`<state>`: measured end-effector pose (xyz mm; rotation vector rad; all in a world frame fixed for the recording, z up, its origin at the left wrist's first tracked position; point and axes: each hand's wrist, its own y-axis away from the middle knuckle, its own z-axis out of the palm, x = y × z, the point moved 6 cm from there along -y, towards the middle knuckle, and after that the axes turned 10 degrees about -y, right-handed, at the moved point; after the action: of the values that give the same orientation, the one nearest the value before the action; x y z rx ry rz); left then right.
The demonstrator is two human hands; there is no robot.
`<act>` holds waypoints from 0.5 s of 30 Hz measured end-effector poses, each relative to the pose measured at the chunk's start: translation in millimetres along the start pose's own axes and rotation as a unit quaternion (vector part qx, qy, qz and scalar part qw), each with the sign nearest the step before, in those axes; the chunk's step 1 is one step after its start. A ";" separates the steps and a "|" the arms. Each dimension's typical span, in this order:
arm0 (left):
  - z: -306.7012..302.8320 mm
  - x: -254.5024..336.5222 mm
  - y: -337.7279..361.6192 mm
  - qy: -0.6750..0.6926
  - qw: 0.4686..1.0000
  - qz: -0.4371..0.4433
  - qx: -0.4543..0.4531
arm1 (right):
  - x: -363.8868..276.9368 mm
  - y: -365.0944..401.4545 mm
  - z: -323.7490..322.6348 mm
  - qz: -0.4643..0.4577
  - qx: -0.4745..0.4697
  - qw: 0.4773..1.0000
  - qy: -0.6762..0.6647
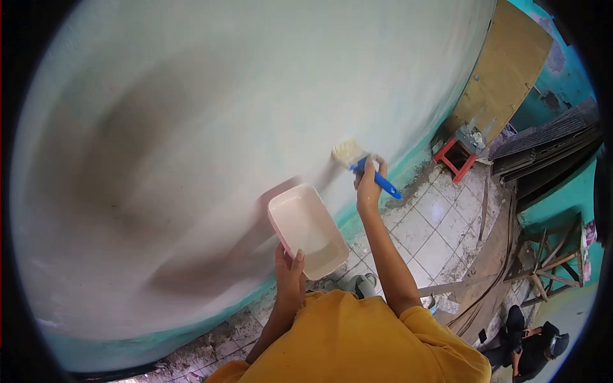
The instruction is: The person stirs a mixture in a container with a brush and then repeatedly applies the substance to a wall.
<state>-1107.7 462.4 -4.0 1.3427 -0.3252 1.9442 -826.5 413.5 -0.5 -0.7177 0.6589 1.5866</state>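
My right hand (369, 184) is closed around the blue handle of a paintbrush (348, 154). Its pale, wide bristles are right at the whitish wall (255, 108), with the brush's shadow close below them. In my left hand (291, 273) is a shallow pinkish-white tray (308, 231), gripped by its near left side with the thumb over the rim. White paint shows inside the tray. A turquoise strip runs along the bottom of the wall, below the whitish coat.
A red stool (454, 157) stands by the wall's far end, before a brown board (501, 70). Dark stacked sheets (543, 150) and a wooden frame (554, 263) are on the right. Debris marks the tiled floor (434, 223). Another person (536, 351) is at lower right.
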 end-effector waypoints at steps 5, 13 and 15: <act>3.0 0.0 4.6 -0.004 1.000 -0.015 0.003 | -21.9 -2.5 20.0 -0.051 -0.091 0.992 0.078; -2.2 3.0 15.7 -0.048 0.998 -0.038 0.015 | -159.5 4.9 153.7 -0.153 -0.214 0.959 -0.106; -9.3 -3.0 14.4 -0.033 0.999 -0.028 0.022 | -125.9 3.8 129.5 -0.118 -0.185 0.968 -0.122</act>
<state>-1123.6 456.5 -7.8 1.4318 -0.2761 1.8742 -829.1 430.4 179.3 -0.8232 0.0894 1.5569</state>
